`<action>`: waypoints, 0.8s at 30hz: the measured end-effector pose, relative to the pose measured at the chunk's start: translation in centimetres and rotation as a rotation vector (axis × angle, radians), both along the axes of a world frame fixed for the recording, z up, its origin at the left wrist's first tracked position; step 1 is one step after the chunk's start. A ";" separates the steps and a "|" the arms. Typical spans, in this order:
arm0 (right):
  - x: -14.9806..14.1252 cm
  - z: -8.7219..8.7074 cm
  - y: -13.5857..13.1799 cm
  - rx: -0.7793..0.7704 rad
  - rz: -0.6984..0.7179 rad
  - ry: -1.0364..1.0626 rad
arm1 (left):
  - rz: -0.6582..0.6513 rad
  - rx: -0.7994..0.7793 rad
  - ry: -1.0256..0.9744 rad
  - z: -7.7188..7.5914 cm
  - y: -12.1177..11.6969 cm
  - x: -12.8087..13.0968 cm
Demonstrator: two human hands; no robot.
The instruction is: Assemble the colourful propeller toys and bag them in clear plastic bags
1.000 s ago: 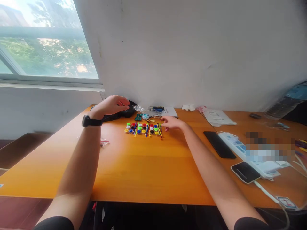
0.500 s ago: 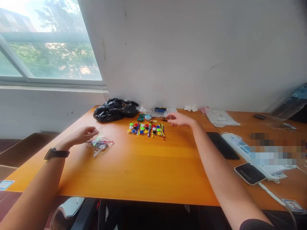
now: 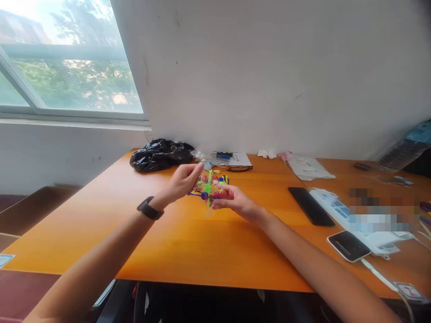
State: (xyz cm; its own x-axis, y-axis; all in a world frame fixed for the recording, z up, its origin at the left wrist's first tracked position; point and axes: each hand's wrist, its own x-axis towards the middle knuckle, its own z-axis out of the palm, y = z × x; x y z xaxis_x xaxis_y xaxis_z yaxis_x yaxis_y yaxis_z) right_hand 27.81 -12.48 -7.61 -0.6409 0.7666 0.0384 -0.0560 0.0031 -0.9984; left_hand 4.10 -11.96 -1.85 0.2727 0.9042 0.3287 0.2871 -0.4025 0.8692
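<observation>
My left hand (image 3: pixel 184 180), with a dark watch on the wrist, grips the upper left side of a clear plastic bag (image 3: pixel 208 188) over the middle of the table. Green, blue and red plastic pieces, some of them thin sticks, show in the bag. From the right, my right hand (image 3: pixel 235 199) has its thumb and fingers closed on the bag's lower right side. Just behind, the colourful plastic discs and sticks (image 3: pixel 222 180) on the table are mostly hidden by the bag and hands.
A black plastic bag (image 3: pixel 161 154) lies at the back left, by the wall. Dark-framed glasses (image 3: pixel 239 169) rest behind my hands. On the right are a black phone (image 3: pixel 311 205), a white power strip (image 3: pixel 332 204) and a white-edged device (image 3: pixel 349 246).
My left hand has carried the clear bag from the left to the middle and raised it. My right hand has left the glasses area, come nearer and taken hold of the bag.
</observation>
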 end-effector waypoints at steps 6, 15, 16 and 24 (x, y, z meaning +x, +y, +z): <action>7.0 -0.5 -0.4 -0.045 -0.179 -0.038 | -0.058 -0.075 0.079 -2.9 1.6 4.7; 15.7 -0.5 0.1 -0.017 -0.773 0.031 | -0.171 -0.283 -0.167 -5.7 3.8 11.3; 16.4 -0.3 0.6 0.041 -0.837 0.012 | -0.175 -0.322 -0.208 -6.3 3.9 12.1; 17.7 3.4 5.6 0.414 -1.059 -0.355 | -0.111 -0.527 -0.353 -10.9 3.5 16.6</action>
